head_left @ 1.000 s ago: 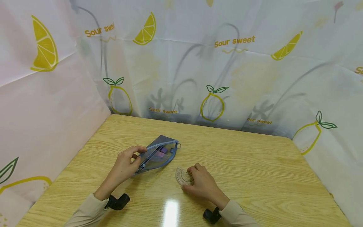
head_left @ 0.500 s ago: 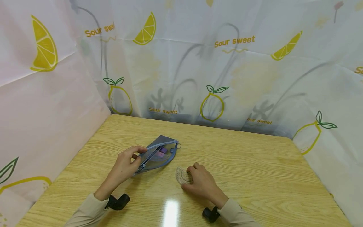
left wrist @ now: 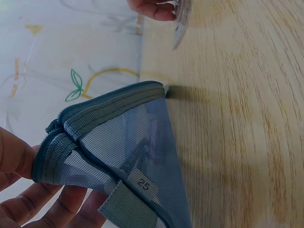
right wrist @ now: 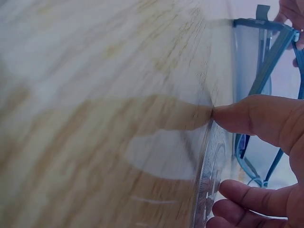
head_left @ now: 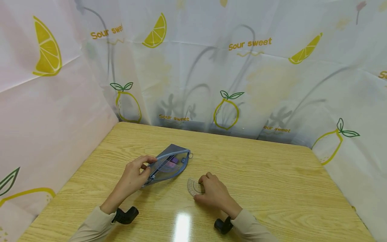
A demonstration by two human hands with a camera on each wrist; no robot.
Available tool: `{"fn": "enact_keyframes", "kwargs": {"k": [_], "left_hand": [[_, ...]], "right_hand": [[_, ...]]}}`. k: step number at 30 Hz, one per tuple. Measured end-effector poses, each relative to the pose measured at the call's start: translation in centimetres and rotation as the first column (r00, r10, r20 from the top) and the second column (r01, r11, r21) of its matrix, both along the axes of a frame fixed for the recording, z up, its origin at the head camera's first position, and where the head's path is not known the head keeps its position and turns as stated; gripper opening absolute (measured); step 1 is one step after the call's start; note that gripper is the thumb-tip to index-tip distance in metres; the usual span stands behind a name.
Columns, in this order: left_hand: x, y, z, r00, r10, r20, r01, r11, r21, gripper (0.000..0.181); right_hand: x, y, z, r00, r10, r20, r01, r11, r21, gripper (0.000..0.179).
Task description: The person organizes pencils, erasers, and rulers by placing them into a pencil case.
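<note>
My left hand [head_left: 136, 173] grips the near-left end of a blue mesh zip pouch [head_left: 169, 166]. The pouch's zipper is undone and its mouth gapes; pink and purple small items [head_left: 171, 164] show inside it. In the left wrist view the thumb lies at the zipper edge of the pouch [left wrist: 137, 128], with fingers behind the mesh. To the right of the pouch, my right hand [head_left: 216, 193] holds a clear half-round protractor [head_left: 194, 189] between thumb and fingers. The right wrist view shows this protractor [right wrist: 209, 161] edge-on, close over the table, its far part hidden by fingers.
Both items are on a light wood-grain table [head_left: 260, 174]. A metal ring [head_left: 190, 155] hangs at the pouch's far corner. Lemon-print sheets [head_left: 187, 74] stand behind the table and along its sides. Black wrist mounts [head_left: 127, 215] sit at both sleeves.
My right wrist has shifted slightly to the left, while the protractor stays at nearly the same place in its grip. The left hand and the pouch have not visibly moved.
</note>
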State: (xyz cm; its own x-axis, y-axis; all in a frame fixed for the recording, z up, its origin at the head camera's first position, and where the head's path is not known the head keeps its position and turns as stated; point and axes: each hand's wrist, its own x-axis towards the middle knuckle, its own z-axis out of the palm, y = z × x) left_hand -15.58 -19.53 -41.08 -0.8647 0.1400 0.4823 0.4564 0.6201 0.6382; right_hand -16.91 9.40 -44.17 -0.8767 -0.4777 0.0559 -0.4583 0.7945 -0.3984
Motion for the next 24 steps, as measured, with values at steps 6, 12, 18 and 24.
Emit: {"fn": "enact_keyframes", "kwargs": {"k": [6,12,18,24], "left_hand": [[0.07,-0.05,-0.06,1.000,0.000,-0.006,0.000,1.000,0.002,0.034],[0.04,-0.08,-0.06,1.000,0.001,-0.003,-0.001,1.000,0.007,0.034],[0.05,-0.10,-0.08,1.000,0.001,0.000,-0.001,1.000,0.007,0.034],[0.08,-0.11,-0.06,1.000,-0.001,0.006,0.001,1.000,0.013,0.034]], "right_hand": [[-0.17,-0.07,-0.09,1.000,-0.005,0.008,0.005,1.000,-0.007,0.046],[-0.12,-0.06,-0.19,1.000,-0.017,-0.013,0.017,1.000,0.006,0.046],[-0.02,-0.13,-0.18,0.999,-0.022,-0.038,0.023,0.999,0.025,0.047],[0.04,-0.31,-0.02,0.998,-0.018,-0.055,0.021,0.998,0.056,0.048]]}}
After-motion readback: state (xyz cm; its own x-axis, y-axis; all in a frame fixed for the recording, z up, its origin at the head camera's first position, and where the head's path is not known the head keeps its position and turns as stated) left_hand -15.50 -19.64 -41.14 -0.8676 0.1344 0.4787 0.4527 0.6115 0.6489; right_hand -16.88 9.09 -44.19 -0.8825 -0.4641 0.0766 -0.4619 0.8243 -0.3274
